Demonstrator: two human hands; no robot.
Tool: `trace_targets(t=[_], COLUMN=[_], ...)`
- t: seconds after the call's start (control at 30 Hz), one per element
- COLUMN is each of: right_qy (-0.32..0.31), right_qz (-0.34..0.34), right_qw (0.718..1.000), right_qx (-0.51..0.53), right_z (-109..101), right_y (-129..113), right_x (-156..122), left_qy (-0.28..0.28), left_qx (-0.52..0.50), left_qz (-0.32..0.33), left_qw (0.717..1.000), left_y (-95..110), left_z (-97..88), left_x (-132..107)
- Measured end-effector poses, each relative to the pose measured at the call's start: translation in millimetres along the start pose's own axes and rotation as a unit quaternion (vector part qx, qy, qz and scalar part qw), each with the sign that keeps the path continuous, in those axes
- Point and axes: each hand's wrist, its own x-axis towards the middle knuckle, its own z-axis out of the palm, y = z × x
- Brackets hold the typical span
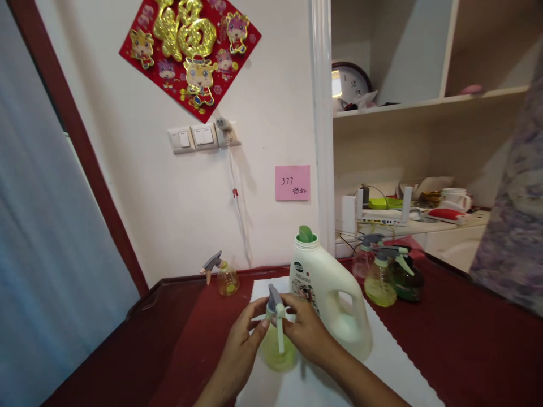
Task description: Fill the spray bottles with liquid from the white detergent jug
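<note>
A clear yellow-green spray bottle with a grey and pale-green trigger head stands upright on a white sheet in front of me. My left hand grips its neck from the left, thumb at the collar below the head. From the other side my right hand closes its fingers round the same collar. Just behind and to the right stands a big pale-green jug with a handle. Its mouth has no cap on, and a green piece sticks up out of it.
One yellow spray bottle stands at the back left, by the wall. More spray bottles, one with yellow liquid, are grouped to the right of the jug. A dark red table lies under everything. Behind on the right, shelves hold a white router.
</note>
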Motion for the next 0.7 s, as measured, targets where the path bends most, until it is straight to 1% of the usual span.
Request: trace_targets(t=[0.1, 0.2, 0.3, 0.33, 0.37, 0.43, 0.5, 0.53, 0.6, 0.7], right_qy=[-0.009, -0.03, -0.047, -0.049, -0.057, -0.092, -0.152, -0.179, -0.215, -0.223], right_qz=[0.002, 0.018, 0.044, 0.041, 0.025, -0.038, -0.103, -0.124, -0.137, -0.123], right_qw=[0.997, 0.989, 0.977, 0.974, 0.97, 0.957, 0.929, 0.914, 0.896, 0.894], right_qx=[-0.074, -0.145, -0.203, -0.218, -0.234, -0.272, -0.321, -0.341, -0.363, -0.368], right_z=[-7.4, -16.4, -30.2, -34.9, -38.9, -43.7, -43.8, -42.7, -40.0, -37.6], right_y=[-6.4, -14.5, -29.4, -35.7, -42.5, -55.4, -65.5, -68.9, -72.2, -71.1], right_x=[2.5, 3.3, 2.8, 3.4, 4.7, 10.1, 18.5, 23.3, 32.1, 39.6], left_qy=[-0.004, 0.011, 0.025, 0.028, 0.031, 0.04, 0.049, 0.053, 0.065, 0.071], left_qx=[0.001, 0.02, 0.033, 0.033, 0.031, 0.025, 0.021, 0.022, 0.027, -0.002], left_qz=[-0.002, 0.0, -0.011, -0.014, -0.015, -0.011, -0.01, -0.01, -0.008, 0.002], left_qw=[1.0, 1.0, 0.999, 0.999, 0.999, 0.999, 0.999, 0.998, 0.997, 0.997], left_y=[-2.7, -0.3, 2.8, 3.1, 3.0, 1.4, -1.3, -2.9, -6.8, -14.0], left_z=[2.6, 8.8, 14.8, 16.2, 17.3, 18.5, 19.1, 19.4, 20.4, 22.3], left_x=[-1.0, -3.0, -4.4, -4.7, -5.0, -6.0, -7.6, -8.5, -10.4, -11.8])
